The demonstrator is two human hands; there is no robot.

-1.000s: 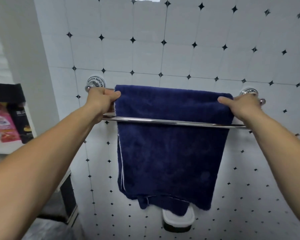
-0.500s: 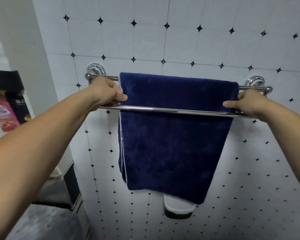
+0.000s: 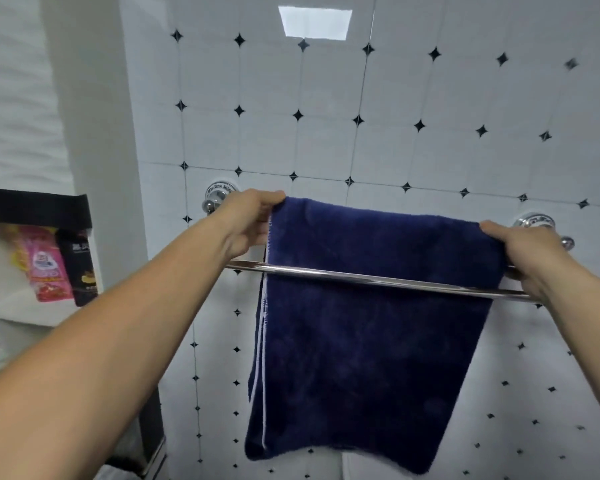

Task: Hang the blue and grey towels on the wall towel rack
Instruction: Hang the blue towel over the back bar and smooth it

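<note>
Two pinches here: fingers of left hand [image 3: 253, 220] and right hand [image 3: 523, 251] grip the top corners of the blue towel [image 3: 371, 341] draped over the back rail of the towel rack [image 3: 378, 280], so I'd tug outward evenly to flatten it.

One towel [image 3: 368, 358], one rack [image 3: 378, 280], two hands [image 3: 248, 220] [image 3: 530, 259]

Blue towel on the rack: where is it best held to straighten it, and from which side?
I would pinch the blue towel at both top corners, from outside, where the left hand and right hand hold it; the front bar crosses the hanging part.
</note>
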